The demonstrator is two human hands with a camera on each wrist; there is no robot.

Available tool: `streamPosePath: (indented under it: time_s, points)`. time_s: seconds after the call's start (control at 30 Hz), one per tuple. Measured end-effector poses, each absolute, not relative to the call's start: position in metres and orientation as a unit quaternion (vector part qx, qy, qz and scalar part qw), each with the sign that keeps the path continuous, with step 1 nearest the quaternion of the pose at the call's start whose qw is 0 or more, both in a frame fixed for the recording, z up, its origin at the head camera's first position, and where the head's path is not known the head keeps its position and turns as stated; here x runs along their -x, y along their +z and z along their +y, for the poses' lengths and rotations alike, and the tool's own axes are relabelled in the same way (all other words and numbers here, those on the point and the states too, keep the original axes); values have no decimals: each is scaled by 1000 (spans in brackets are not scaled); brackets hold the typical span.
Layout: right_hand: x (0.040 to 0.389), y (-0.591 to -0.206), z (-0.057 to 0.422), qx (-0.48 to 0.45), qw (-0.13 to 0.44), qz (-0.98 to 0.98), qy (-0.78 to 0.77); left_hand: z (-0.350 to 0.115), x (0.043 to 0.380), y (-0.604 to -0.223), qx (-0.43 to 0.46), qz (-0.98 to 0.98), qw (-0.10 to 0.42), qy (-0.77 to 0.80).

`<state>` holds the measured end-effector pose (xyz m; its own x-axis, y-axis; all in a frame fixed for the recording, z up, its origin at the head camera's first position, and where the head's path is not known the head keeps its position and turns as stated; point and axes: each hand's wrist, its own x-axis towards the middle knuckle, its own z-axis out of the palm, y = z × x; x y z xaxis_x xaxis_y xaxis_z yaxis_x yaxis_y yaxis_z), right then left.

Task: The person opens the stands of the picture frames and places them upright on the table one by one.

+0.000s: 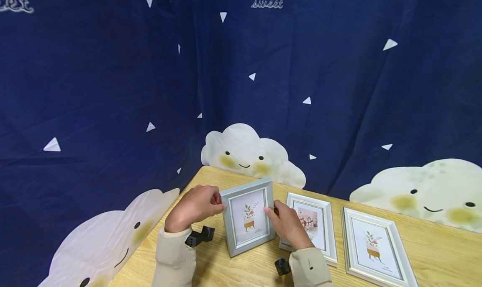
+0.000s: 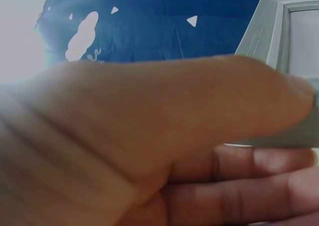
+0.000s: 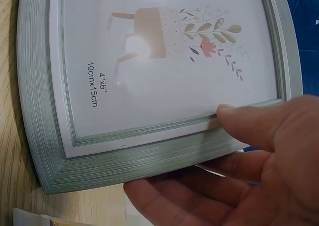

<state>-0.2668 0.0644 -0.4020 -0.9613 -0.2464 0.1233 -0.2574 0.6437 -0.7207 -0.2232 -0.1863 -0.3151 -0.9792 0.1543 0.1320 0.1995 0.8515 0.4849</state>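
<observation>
A grey-green picture frame [image 1: 246, 211] is held upright over the wooden table, its front showing a print of a potted plant. My left hand [image 1: 197, 205] pinches its left side near the upper corner; in the left wrist view the thumb [image 2: 239, 96] lies across the front border. On the opposite side my right hand [image 1: 288, 224] grips the border, thumb [image 3: 249, 121] on the front and fingers curled behind, as the right wrist view shows. "4"x6" 10cmx15cm" is printed on the insert. The back of the frame is hidden.
Just right of my right hand lies a white frame [image 1: 318, 232] with a pink flower picture, partly covered by that hand. Farther right is a silver-white frame [image 1: 374, 249] with a plant print. A dark blue curtain [image 1: 113, 78] with clouds hangs along the table's [image 1: 214, 264] edges.
</observation>
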Motion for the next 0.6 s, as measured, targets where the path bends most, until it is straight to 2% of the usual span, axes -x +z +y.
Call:
streamPosePath:
  time_s: [0.33,0.6]
  points:
    - [264,-398,64,-124,0,-899,421,-186,218,-311,81,-965,55,-241]
    - [260,-384,65,-131,71,-864,481,-181,205,-300,80,-949,169,-254]
